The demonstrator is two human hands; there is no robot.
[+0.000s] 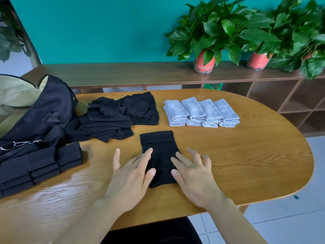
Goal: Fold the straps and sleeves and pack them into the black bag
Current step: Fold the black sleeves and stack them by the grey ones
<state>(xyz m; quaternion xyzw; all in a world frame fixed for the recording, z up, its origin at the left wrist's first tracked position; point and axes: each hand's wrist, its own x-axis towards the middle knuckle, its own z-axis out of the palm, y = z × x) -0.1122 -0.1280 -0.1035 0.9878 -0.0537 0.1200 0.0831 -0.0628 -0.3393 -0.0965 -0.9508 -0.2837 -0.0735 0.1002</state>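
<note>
- The black sleeve (159, 148) lies flat in the near middle of the wooden table (246, 155), running near to far between the two hands.
- The left hand (130, 175) is spread flat with straight fingers, two of them resting on the sleeve's left edge. It grips nothing.
- The right hand (193, 175) is also flat and spread, its fingertips touching the sleeve's right edge with nothing pinched.
- The step in hand looks like smoothing the piece before a fold.
- To do it well, press outward from the middle to clear wrinkles and square the side edges. Then bring the near end up to meet the far cuff.
- The fabric reads as thin, matte, stretchy knit, with a band and a slit-like line at the far end.
- It will likely slide on the smooth, glossy wood grain, so one palm should pin it while the other folds.
- Far left, a crumpled heap of black sleeves (116, 117) touches the black bag (40, 117), which slumps soft and open-mouthed at the left edge.
- Near left, folded black straps (44, 166) of perforated mesh lie stacked in flat bars.
- To the right of the heap, grey folded sleeves (202, 112) sit in neat, rounded rows.
</note>
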